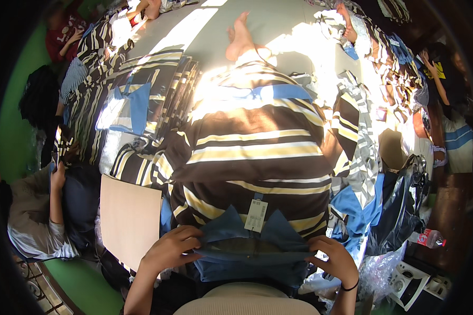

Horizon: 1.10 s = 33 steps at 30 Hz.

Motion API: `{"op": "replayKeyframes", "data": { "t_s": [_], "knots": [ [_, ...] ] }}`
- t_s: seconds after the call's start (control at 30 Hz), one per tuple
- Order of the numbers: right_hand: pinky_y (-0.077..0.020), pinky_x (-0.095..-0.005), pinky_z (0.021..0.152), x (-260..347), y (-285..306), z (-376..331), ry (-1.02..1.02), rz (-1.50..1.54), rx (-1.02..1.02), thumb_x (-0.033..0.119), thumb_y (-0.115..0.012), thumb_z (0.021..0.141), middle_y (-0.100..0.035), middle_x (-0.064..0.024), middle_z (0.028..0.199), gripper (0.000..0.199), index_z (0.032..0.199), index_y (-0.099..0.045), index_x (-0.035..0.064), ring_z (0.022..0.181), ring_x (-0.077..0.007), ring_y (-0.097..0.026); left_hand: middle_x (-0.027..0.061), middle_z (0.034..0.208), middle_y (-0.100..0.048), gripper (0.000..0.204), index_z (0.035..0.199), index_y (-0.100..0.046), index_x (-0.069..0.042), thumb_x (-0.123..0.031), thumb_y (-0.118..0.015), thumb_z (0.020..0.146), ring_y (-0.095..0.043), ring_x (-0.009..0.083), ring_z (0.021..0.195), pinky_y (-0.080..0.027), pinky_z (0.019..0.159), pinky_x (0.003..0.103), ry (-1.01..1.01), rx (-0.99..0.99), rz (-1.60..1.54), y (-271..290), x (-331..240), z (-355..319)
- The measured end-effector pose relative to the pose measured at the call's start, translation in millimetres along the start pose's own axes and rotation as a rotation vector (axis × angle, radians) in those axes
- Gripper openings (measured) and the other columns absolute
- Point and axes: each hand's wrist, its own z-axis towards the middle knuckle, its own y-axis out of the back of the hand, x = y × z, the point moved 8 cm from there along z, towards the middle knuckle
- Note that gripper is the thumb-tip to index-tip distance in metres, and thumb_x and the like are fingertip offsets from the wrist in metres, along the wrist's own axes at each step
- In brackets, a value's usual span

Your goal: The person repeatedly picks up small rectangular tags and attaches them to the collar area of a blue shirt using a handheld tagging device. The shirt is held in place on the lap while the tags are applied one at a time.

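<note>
A dark brown shirt (252,170) with white and yellow stripes lies spread in front of me, its blue collar (226,226) toward my body. My left hand (176,247) pinches the collar's left end between thumb and fingers. At the opposite end, my right hand (335,257) grips the blue cloth in the same way. A white paper tag (256,215) hangs from the collar's middle, between its two raised points. Inside the collar opening shows a dark curved band (252,245), whose material I cannot make out. Fingertips are partly hidden by the cloth.
Left of the shirt are a beige cardboard sheet (131,210) and bagged, folded striped shirts (168,97). To the right lie a black plastic bag (402,207), a clear bottle (428,238) and a white appliance (407,283). Other people sit along both sides; bare feet (242,42) show at the far end.
</note>
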Motion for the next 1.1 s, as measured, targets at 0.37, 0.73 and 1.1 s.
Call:
{"op": "replayKeyframes", "data": {
  "t_s": [0.37, 0.73, 1.1],
  "knots": [
    [-0.0435, -0.0330, 0.056, -17, 111, 122, 0.019, 0.171, -0.773, 0.009, -0.049, 0.086, -0.053, -0.0128, 0.078, 0.016, 0.100, -0.048, 0.0011, 0.063, -0.0252, -0.055, -0.0004, 0.082, -0.048, 0.012, 0.095, -0.045, -0.004, -0.002, -0.052, 0.084, -0.045, 0.0070, 0.072, -0.038, 0.066, 0.020, -0.015, -0.895, -0.516, 92, 52, 103],
    [-0.0433, -0.0430, 0.069, -91, 113, 271, -0.087, -0.085, -0.776, 0.022, -0.046, 0.088, -0.057, -0.0222, 0.079, 0.026, 0.084, -0.054, -0.0023, 0.078, -0.0389, -0.056, 0.0173, 0.098, -0.053, 0.027, 0.104, -0.049, -0.002, -0.012, -0.057, 0.080, -0.051, 0.0334, 0.092, -0.041, 0.081, 0.040, 0.158, -0.994, 0.256, 92, 133, 232],
    [-0.0394, -0.0359, 0.048, -64, 131, 225, 0.112, -0.237, -0.907, 0.018, -0.051, 0.087, -0.051, -0.0184, 0.057, 0.023, 0.075, -0.050, -0.0019, 0.050, -0.0324, -0.051, 0.0187, 0.081, -0.055, 0.017, 0.087, -0.053, 0.000, -0.016, -0.046, 0.088, -0.054, 0.0365, 0.077, -0.044, 0.068, 0.041, 0.340, -0.930, 0.391, 106, 126, 183]
  ]
}}
